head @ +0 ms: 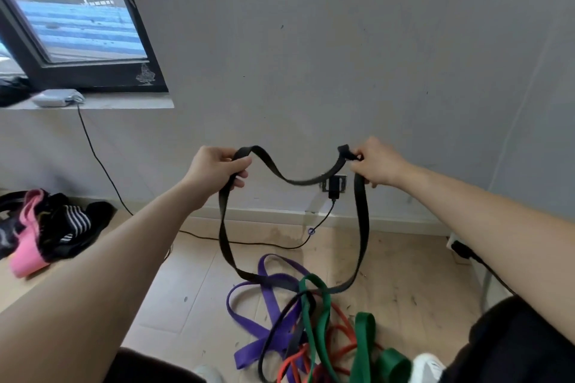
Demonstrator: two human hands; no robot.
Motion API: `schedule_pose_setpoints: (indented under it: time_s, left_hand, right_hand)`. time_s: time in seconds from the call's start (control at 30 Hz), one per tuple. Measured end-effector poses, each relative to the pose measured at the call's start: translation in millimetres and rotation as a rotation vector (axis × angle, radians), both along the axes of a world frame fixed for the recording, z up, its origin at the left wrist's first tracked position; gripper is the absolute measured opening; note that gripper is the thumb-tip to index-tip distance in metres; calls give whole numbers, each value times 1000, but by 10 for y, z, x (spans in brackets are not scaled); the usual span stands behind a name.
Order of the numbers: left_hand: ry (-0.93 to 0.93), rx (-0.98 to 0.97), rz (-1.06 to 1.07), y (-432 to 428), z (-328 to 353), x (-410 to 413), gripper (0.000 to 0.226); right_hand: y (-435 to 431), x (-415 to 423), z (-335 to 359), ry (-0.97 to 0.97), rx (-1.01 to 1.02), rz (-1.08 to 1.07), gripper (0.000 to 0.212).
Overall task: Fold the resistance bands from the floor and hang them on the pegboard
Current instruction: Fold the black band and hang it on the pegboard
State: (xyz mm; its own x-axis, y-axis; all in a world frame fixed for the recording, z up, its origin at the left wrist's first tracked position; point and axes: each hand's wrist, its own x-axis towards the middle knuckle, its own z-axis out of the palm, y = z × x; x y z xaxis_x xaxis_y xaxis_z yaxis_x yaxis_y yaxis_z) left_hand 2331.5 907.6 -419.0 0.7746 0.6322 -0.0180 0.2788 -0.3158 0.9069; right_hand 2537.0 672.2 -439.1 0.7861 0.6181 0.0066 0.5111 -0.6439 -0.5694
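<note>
In the middle of the frame, the left hand (214, 169) and the right hand (378, 163) are each gripping the black resistance band (362, 227), fingers curled round it, with a slack stretch sagging between them. The rest of the loop is hanging down to the floor at lower centre, where it is lying across a tangle of the purple band (245, 314), green band (364, 339) and red band (342, 354). A heap of clothes (46, 227) is sitting at the left edge.

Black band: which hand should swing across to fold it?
Probably the right hand: it pinches a bunched end of the black band, easy to carry across; the left hand grips a bend in its fist, a steadier anchor.
</note>
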Motion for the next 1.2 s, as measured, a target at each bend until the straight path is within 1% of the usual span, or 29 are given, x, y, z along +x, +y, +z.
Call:
schedule_pose_setpoints:
  time_s: [0.1, 0.2, 0.27, 0.33, 0.37, 0.43, 0.5, 0.57, 0.67, 0.73, 0.83, 0.93, 1.03, 1.1, 1.2]
  left_hand:
    - [69, 55, 86, 153, -113, -66, 9]
    - [151, 118, 193, 313, -225, -98, 13]
    - [267, 150, 150, 367, -291, -107, 22]
    - [376, 170, 31, 311, -320, -85, 41]
    - [391, 185, -20, 265, -318, -55, 48]
    - [315, 192, -84, 139, -262, 38, 48]
    - [198, 152, -152, -36, -166, 154, 46]
    - [125, 117, -236, -238, -83, 272, 47]
    - [84, 89, -364, -535, -49, 401, 55]
    - [59, 77, -432, -686, -71, 448, 52]
    - [6, 68, -477, -820, -107, 507, 32]
    - [-43, 44, -449, -893, -93, 549, 18]
    - [-109, 1, -419, -935, -55, 580, 5]
    - [-131, -19, -414, -950, -23, 572, 7]
    - [-132, 102, -419, -876, -5, 541, 15]
  right_hand:
    - [-172, 256, -65, 57, 122, -156, 18]
    - [-303, 422, -116, 70, 188, -236, 22]
    - [-314, 448, -112, 58, 220, -212, 27]
    - [-268, 374, -37, 78, 255, -139, 25]
    - [-233, 317, 11, 104, 280, -95, 23]
    - [-164, 164, 117, 138, 324, 0, 22]
    - [-104, -4, 213, 142, 340, 91, 21]
    - [-42, -159, 280, 132, 331, 182, 19]
    - [32, -321, 360, 111, 342, 294, 19]
    - [46, -400, 430, 95, 378, 349, 24]
    - [51, -480, 522, 54, 419, 378, 30]
    - [55, -510, 586, 3, 466, 394, 26]
    - [19, -517, 643, 21, 535, 399, 24]
    - [-17, -513, 679, 23, 583, 386, 22]
    - [-83, -425, 705, 29, 652, 331, 18]
